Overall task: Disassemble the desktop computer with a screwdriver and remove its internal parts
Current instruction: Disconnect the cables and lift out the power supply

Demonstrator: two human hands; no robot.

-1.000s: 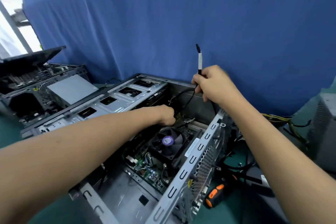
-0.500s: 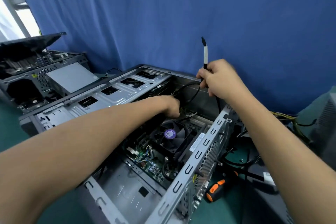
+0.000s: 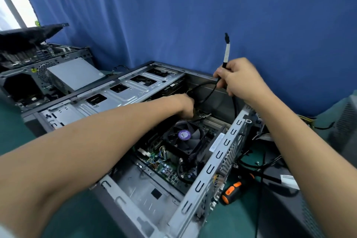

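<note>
An open grey desktop case (image 3: 222, 158) lies on its side on the green table. Inside sit the motherboard (image 3: 170, 170) and a black CPU fan (image 3: 185, 137) with a purple sticker. My right hand (image 3: 241, 77) grips a black cable (image 3: 226, 50) with a white label, its free end pointing up above the case. The cable loops down into the case. My left hand (image 3: 185, 104) reaches deep into the far part of the case, its fingers curled at the cable's lower end; what they hold is hidden. A black and orange screwdriver (image 3: 233, 191) lies right of the case.
A second opened computer (image 3: 44, 75) with a grey power supply stands at the back left. Black cables and a dark unit (image 3: 286, 179) lie to the right of the case. A blue curtain (image 3: 193, 15) hangs close behind. Another grey box (image 3: 345, 120) stands far right.
My right hand has lifted the cable a little higher and shifted slightly right. My left hand stays at the same spot inside the case.
</note>
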